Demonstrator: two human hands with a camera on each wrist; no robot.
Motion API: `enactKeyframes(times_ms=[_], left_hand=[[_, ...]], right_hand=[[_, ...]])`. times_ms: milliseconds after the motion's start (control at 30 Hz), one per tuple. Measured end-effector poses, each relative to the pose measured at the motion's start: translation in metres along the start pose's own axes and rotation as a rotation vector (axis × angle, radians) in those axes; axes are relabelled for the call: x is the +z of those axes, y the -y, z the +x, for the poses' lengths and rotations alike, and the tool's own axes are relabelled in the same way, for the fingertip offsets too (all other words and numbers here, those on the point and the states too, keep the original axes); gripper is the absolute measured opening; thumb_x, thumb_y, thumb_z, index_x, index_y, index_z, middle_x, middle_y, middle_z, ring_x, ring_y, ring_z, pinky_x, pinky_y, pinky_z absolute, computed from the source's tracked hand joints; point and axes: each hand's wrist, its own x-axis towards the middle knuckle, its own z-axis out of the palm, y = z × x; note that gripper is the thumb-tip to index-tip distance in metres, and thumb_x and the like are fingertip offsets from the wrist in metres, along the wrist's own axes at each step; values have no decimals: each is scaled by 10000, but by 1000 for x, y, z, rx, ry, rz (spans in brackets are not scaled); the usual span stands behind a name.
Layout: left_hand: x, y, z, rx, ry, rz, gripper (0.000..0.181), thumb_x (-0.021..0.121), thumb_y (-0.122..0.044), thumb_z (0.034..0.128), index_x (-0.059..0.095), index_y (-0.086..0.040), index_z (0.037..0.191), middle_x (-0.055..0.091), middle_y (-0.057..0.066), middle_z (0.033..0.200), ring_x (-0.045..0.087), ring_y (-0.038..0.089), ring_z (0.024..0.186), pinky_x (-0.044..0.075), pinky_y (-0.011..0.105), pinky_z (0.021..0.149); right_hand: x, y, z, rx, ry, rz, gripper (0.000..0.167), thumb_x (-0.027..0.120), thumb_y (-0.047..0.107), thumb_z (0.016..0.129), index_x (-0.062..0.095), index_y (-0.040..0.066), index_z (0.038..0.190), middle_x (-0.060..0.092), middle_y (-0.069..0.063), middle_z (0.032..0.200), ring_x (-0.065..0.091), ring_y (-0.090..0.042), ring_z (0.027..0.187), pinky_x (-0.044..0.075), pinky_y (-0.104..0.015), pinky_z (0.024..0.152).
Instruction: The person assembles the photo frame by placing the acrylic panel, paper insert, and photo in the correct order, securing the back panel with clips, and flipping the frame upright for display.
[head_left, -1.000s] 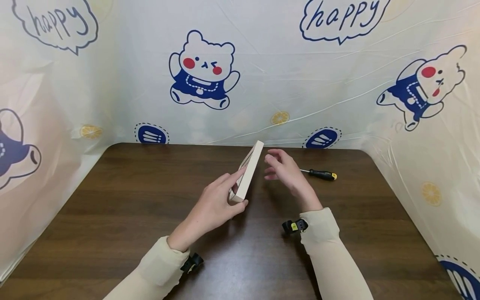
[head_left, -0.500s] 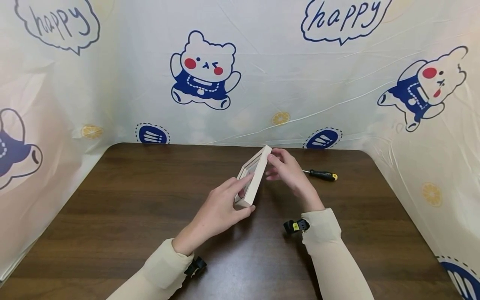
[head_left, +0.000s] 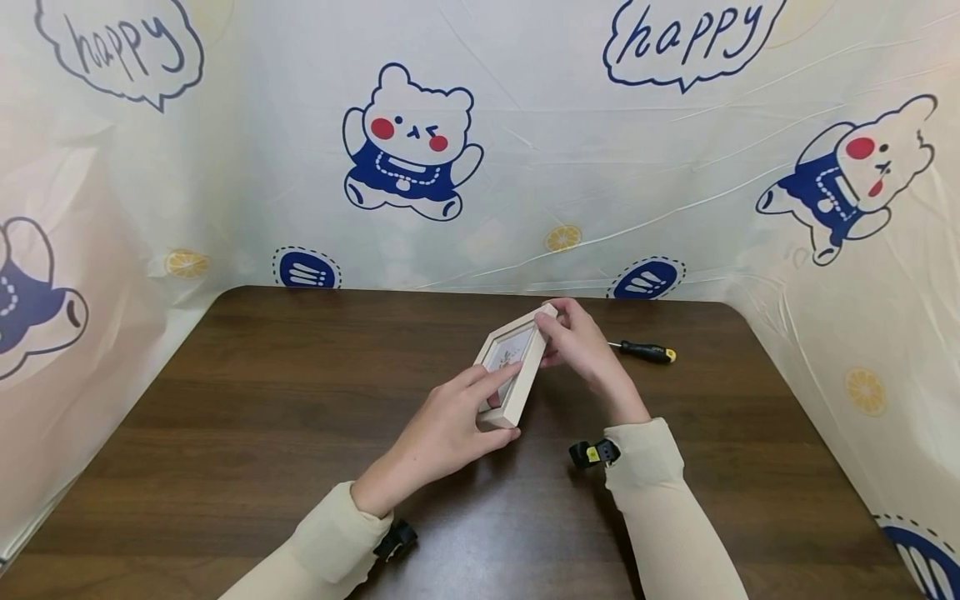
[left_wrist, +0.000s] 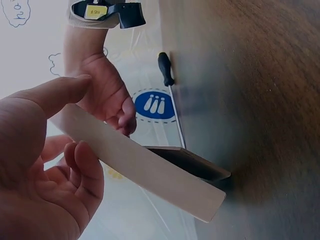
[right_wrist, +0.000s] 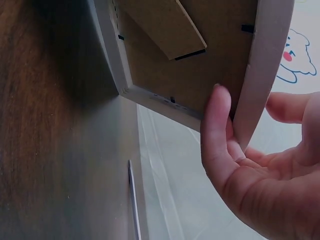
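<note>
Between both hands, a small white picture frame (head_left: 531, 377) stands tilted over the table, a picture behind its front. My left hand (head_left: 435, 417) grips its near end, fingers across the front and thumb at the lower edge. At the far right corner, my right hand (head_left: 581, 350) pinches the rim between thumb and fingers. The right wrist view shows the frame's brown backing board (right_wrist: 160, 75) with an angled stand leg (right_wrist: 172, 30) and small black tabs. That leg juts from the back in the left wrist view.
A screwdriver (head_left: 648, 352) with a black and yellow handle lies on the dark wooden table (head_left: 262, 433), right of my right hand. A printed curtain (head_left: 517, 167) hangs behind the table and along both sides.
The picture frame has turned so that its front faces up more, and shifted slightly right and nearer. My right hand, apart from it a second ago, now holds its far corner.
</note>
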Motion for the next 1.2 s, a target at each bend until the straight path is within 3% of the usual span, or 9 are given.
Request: enactKeyframes(times_ms=[267, 467, 667, 933, 1200], left_hand=[[0, 1, 0, 26, 54, -54, 765, 940, -263, 832, 606, -205, 1518, 621, -81, 1009, 575, 56, 785, 506, 232, 710], [-4, 5, 1, 29, 114, -132, 722, 920, -233, 858, 612, -192, 1510, 630, -85, 1021, 542, 26, 723, 512, 224, 669], [-10, 11, 2, -17, 141, -161, 735, 927, -223, 849, 611, -178, 1511, 636, -60, 1050, 608, 74, 774, 521, 236, 711], [-10, 23, 2, -97, 162, -134, 859, 951, -315, 817, 550, -186, 1566, 651, 32, 1168, 619, 200, 996, 498, 309, 810], [-8, 30, 2, -211, 209, -131, 1038, 980, -339, 765, 444, -136, 1630, 574, 119, 1443, 546, 264, 1239, 470, 440, 1041]], right_hand=[[-2, -2, 0, 47, 14, 10, 480, 554, 245, 1095, 446, -18, 1482, 580, -199, 1120, 698, -183, 712, 640, -342, 618], [-7, -4, -1, 69, 38, -9, 478, 535, 242, 1104, 435, -15, 1494, 599, -239, 1196, 702, -202, 753, 639, -326, 635], [-12, -8, 1, 80, 57, -63, 504, 527, 254, 1105, 425, -13, 1520, 602, -270, 1284, 716, -236, 823, 652, -353, 690], [-15, -14, 1, 94, 74, -77, 503, 526, 248, 1108, 417, 6, 1535, 596, -279, 1329, 725, -292, 899, 656, -370, 704], [-15, -16, 2, 107, 80, -97, 494, 510, 249, 1116, 419, 20, 1544, 586, -272, 1340, 708, -300, 924, 653, -373, 709]])
